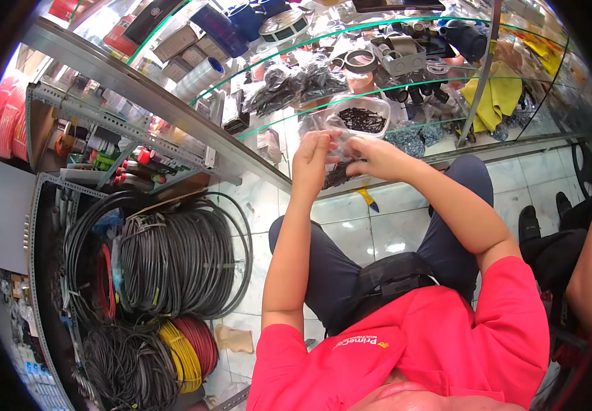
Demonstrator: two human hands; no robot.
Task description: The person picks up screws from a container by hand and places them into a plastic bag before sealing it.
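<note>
left hand forward, right hand angled inward

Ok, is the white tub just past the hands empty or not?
Not empty: small black pieces show inside the white tub. How deep they lie, I cannot tell.

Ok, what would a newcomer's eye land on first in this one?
Probably the red shirt, large at the bottom of the view, and the thick coil of black cable at left, above a yellow coil. Next, perhaps, the upper centre, where the left hand and right hand come together at some clear plastic, close to a white tub.
</note>
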